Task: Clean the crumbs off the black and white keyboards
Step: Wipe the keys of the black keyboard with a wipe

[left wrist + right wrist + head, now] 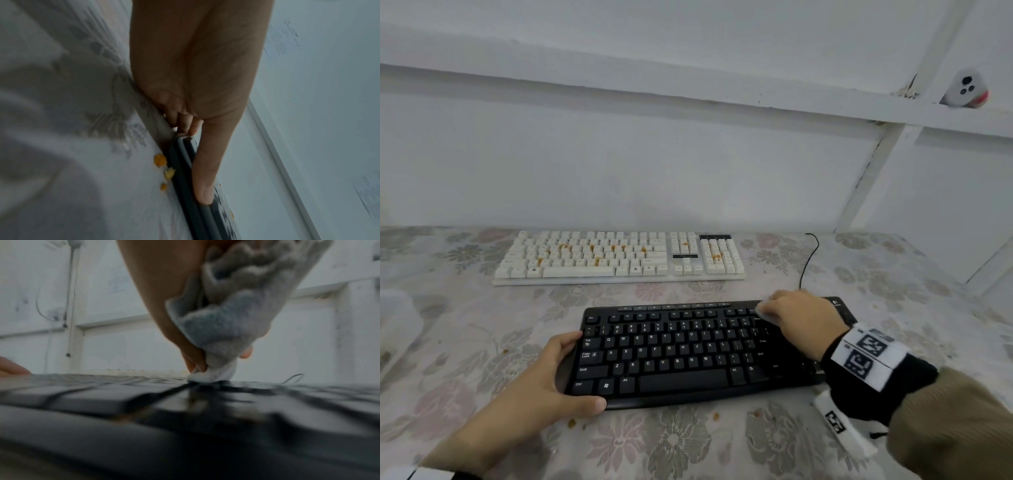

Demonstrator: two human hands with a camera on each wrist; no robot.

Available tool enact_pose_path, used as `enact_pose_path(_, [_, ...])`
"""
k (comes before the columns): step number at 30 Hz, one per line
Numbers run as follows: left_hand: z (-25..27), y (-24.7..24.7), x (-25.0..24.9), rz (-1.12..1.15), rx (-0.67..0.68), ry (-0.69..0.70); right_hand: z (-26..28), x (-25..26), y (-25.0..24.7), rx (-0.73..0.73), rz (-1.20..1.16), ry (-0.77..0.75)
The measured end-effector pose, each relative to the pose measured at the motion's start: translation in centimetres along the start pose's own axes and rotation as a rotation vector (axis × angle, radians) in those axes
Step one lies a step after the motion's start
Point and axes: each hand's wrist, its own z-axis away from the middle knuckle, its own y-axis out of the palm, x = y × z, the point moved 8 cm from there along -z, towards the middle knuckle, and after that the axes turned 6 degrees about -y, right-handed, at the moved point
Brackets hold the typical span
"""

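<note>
my left hand (541,383) grips the near left corner of the black keyboard (688,353), thumb laid along its front edge and fingers curled round its left side; from the left wrist view the thumb (207,170) lies flat on the keyboard's rim. my right hand (799,320) is bunched round a white cloth (222,318), fingers curled tight on it, and the cloth's lower tip touches the keys at the far right part of the black keyboard, near the top rows. that keyboard sits close to me on the flowered tablecloth (465,342). a few orange crumbs (160,160) lie on the tablecloth just beside the keyboard's front edge, and more sit further right along that edge. the white keyboard (619,255) lies further back, near the wall and well apart from both hands, with orange crumbs scattered over its letter keys and number pad. a black cable (810,255) runs along the table by its right end.
</note>
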Motion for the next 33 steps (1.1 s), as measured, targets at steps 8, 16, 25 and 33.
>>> enact_pose_path(8, [-0.1, -0.1, 0.3, 0.024, 0.004, 0.001, 2.8, -9.2, 1.4, 0.111, 0.088, 0.258])
enact_pose_path(16, [-0.2, -0.3, 0.7, -0.02, 0.013, -0.006, 1.4, -6.6, -1.4, 0.105, -0.151, 0.213])
enact_pose_path(25, [-0.2, 0.0, 0.6, 0.0, 0.015, -0.005, -1.8, 5.0, -1.3, -0.046, -0.153, -0.155])
enact_pose_path(33, [-0.1, -0.1, 0.6, 0.025, 0.012, -0.006, 1.3, -3.7, 0.3, -0.025, -0.038, 0.085])
